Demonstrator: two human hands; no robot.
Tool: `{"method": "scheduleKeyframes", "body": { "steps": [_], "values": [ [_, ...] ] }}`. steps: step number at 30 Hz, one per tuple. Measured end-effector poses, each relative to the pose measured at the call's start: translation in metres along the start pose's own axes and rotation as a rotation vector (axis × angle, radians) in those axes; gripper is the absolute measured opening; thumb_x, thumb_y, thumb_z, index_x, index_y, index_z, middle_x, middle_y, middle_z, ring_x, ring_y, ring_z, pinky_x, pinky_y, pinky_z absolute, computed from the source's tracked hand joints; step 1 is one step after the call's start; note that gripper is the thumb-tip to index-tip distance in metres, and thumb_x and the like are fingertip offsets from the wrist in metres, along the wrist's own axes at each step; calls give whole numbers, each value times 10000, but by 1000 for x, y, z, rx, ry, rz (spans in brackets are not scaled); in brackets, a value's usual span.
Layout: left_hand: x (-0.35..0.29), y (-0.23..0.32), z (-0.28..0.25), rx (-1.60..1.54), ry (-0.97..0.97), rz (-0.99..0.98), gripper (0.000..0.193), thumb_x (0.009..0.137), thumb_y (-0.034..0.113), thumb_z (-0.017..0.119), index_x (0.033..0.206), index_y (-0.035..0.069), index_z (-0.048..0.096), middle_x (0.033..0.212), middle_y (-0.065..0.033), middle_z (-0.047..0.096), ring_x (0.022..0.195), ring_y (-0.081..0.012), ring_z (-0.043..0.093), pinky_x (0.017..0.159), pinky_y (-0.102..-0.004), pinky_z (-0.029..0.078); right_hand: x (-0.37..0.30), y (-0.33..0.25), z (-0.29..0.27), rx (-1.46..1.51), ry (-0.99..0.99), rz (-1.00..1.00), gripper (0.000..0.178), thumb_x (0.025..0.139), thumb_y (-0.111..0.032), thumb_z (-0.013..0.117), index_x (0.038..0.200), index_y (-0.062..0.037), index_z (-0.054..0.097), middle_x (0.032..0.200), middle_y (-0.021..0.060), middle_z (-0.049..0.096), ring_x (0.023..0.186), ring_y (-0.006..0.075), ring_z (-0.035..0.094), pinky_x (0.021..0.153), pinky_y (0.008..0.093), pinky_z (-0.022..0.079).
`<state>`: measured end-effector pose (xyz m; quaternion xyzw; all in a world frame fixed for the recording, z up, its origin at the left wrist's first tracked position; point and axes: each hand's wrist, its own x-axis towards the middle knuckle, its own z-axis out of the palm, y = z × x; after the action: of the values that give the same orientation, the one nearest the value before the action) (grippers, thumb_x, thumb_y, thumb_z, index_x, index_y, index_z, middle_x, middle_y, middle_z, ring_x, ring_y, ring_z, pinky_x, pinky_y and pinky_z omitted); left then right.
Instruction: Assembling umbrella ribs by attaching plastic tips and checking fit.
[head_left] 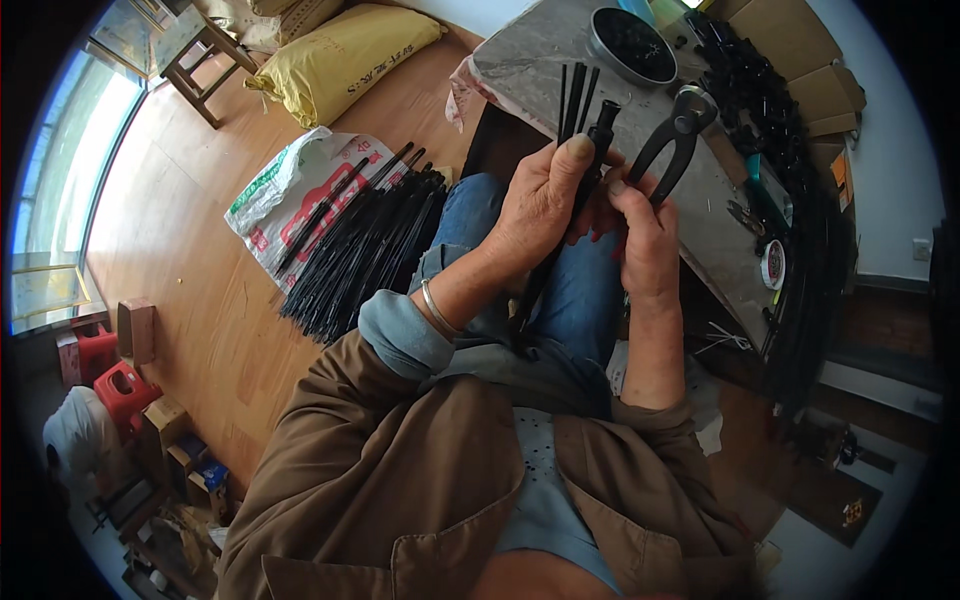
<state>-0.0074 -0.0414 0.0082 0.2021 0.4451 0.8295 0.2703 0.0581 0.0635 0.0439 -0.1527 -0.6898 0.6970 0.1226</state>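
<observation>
My left hand (535, 205) is closed round a bundle of thin black rods (575, 98) that stand up above the thumb. A thicker black tube with a narrower collared end (602, 125) rises beside them, between my two hands. In my right hand (648, 240) are black-handled pincers (672, 140), their rounded metal jaws pointing up and away over the table's edge. The right fingertips meet the tube close to the left hand. My fingers partly hide where the tube and rods are gripped. The lower ends run down over my lap, dark and hard to tell apart.
A pile of long black rods (365, 250) lies on a printed sack (290, 190) on the floor, left of my knees. The grey table (545, 50) at right bears a round dish of small black pieces (634, 47) and heaped black parts (745, 90). Yellow sacks (345, 60) lie beyond.
</observation>
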Motion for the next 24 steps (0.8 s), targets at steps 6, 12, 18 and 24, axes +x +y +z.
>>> {"method": "scheduleKeyframes", "body": {
  "steps": [6,12,18,24],
  "values": [
    [0,1,-1,-4,-16,-10,593,988,513,339,1059,-20,590,582,-52,548,435,-89,480,408,-213,355,-1,2,-2,30,-34,-40,294,930,-170,486,1131,-5,624,693,2,600,539,77,548,508,202,358],
    [0,2,-3,2,-63,0,596,982,520,353,1068,-19,593,603,-56,572,448,-84,485,418,-211,360,-3,-1,2,-4,0,-35,290,934,-172,486,1133,-11,622,680,2,597,527,81,549,505,203,358],
    [0,3,2,-9,-49,-18,576,988,499,363,1075,-22,591,627,-59,585,454,-78,479,430,-206,368,-4,-5,1,6,21,18,214,900,-163,523,1019,-3,599,711,5,553,569,104,534,533,229,410],
    [-8,2,2,54,28,-25,509,999,439,389,1086,-22,587,657,-41,573,474,-70,473,430,-203,362,3,8,-10,78,168,10,175,892,-169,523,951,-19,590,721,8,563,609,98,533,552,232,423]
  ]
}}
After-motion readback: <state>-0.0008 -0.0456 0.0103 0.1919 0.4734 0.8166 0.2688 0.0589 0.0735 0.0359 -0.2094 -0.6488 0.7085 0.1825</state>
